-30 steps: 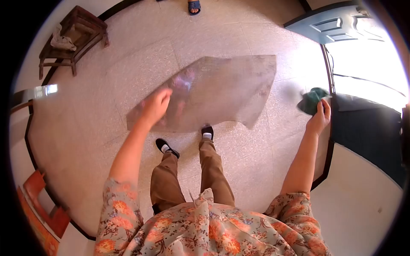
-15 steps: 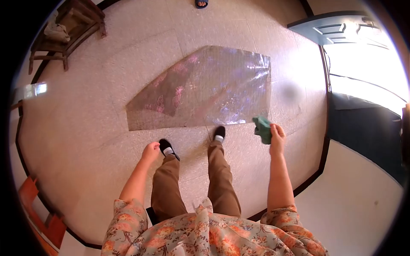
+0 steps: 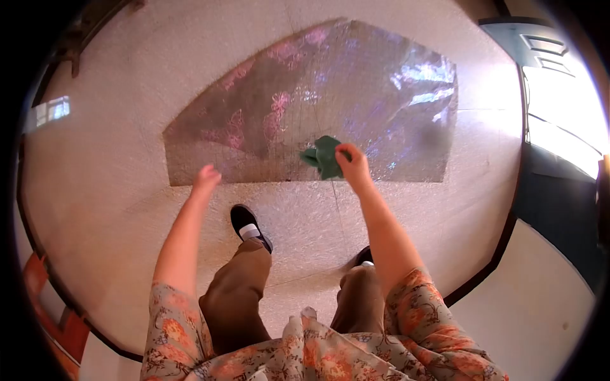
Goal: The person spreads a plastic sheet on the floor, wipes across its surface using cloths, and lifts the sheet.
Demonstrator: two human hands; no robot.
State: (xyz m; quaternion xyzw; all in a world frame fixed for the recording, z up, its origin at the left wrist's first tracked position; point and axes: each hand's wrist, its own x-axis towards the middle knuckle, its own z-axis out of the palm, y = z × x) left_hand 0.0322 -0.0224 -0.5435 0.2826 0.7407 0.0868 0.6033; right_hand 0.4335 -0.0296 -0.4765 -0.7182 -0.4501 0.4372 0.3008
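"1 green cloth (image 3: pixel 328 157) is in the scene; where exactly?"

"Near the middle of the view, crumpled, with loose folds spreading to the left. It hangs from the right hand (image 3: pixel 354 168), over the near part of a patterned sheet (image 3: pixel 356 82) on the floor (image 3: pixel 114 209). From above, I cannot tell whether it touches the sheet."

"What could go wrong from here?"

"The grip takes in only the cloth's right side, so a loosened pinch could, I judge, let it drop. The sheet looks thin and glossy; a foot set on its edge might make it slide or crease. 1 black shoe (image 3: pixel 243 218), on the left foot, stands near that edge, apart from it. The right shoe (image 3: pixel 364 256) is farther back, mostly hidden."

"And the hands: how far open?"

"The right is pinched closed on the cloth, thumb and fingers together. The left hand (image 3: pixel 206 180) is at the sheet's near edge, toward the left corner, fingers bent; blur hides how far apart they stand. I see nothing in it."

"Farther out?"

"A blue panelled door (image 3: pixel 549 47) at upper right, beside bright light."
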